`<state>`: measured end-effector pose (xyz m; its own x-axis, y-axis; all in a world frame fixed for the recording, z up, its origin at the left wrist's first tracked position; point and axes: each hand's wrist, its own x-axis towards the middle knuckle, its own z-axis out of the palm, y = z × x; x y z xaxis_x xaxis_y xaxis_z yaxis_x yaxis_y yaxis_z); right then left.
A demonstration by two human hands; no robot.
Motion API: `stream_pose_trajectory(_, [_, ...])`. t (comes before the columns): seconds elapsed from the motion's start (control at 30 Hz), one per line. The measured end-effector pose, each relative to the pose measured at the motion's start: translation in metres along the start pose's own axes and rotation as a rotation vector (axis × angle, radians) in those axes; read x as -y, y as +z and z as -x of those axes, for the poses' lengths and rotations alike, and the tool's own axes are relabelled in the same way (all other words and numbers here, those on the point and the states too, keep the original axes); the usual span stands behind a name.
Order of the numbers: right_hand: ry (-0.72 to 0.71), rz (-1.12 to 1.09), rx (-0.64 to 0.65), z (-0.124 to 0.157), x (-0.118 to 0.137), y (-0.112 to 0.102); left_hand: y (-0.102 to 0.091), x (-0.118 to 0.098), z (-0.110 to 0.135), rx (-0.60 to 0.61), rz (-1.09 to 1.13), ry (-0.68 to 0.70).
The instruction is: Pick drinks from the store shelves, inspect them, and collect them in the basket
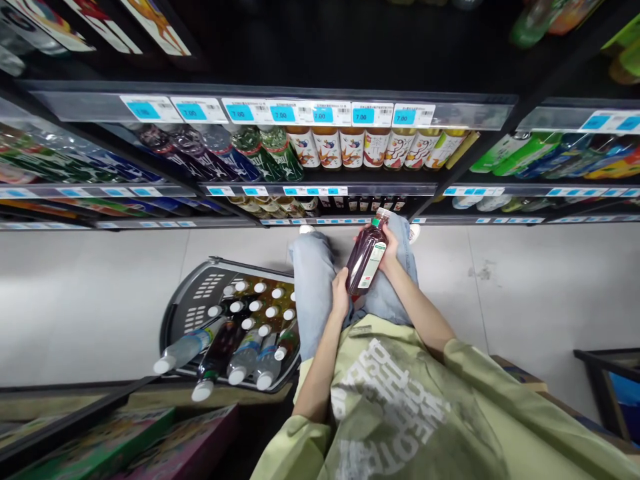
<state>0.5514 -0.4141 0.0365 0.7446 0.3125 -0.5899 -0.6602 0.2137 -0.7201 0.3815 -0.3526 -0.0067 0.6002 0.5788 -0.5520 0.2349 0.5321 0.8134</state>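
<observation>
A large bottle of dark red drink [361, 263], with a white cap, a green neck band and a pale label, lies tilted above my lap. Around its lower left side is my left hand [341, 291], gripping near the base. My right hand [389, 247] holds it from the right, close to the shoulder and cap. Both hands are closed on this one bottle; some fingers are hidden behind it. To the left of my leg stands a grey shopping basket [173, 313] filled with several white-capped bottles, one of them a dark bottle [216, 357] leaning over the rim.
Ahead runs a drinks shelf [280, 93] with price tags and rows of bottles, including juice bottles [327, 148]. Lower shelf edges come close to my feet. Colourful boxes [165, 440] sit at bottom left, and a dark frame [600, 380] stands at right.
</observation>
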Motion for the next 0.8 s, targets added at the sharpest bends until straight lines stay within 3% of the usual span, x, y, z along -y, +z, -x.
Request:
stream_pose_trajectory(0.17, [0.025,-0.053,0.143,0.0059,0.0021,0.0047,-0.0039,-0.0055,0.0017,-0.036,-0.216,0.216])
stream_pose_trajectory(0.33, [0.048,-0.18,0.293,0.0031,0.0031,0.0039,-0.0059,-0.0047,0.0037,0.034,-0.299,0.287])
stream_pose_trajectory(0.57, [0.092,-0.228,0.293,0.0015,0.0047,0.004,-0.0072,-0.0061,0.0023,0.107,-0.264,0.252])
stream_pose_trajectory(0.8, [0.167,-0.3,0.455,0.0025,0.0059,-0.0004,-0.0077,-0.0002,0.003,0.181,-0.044,0.137])
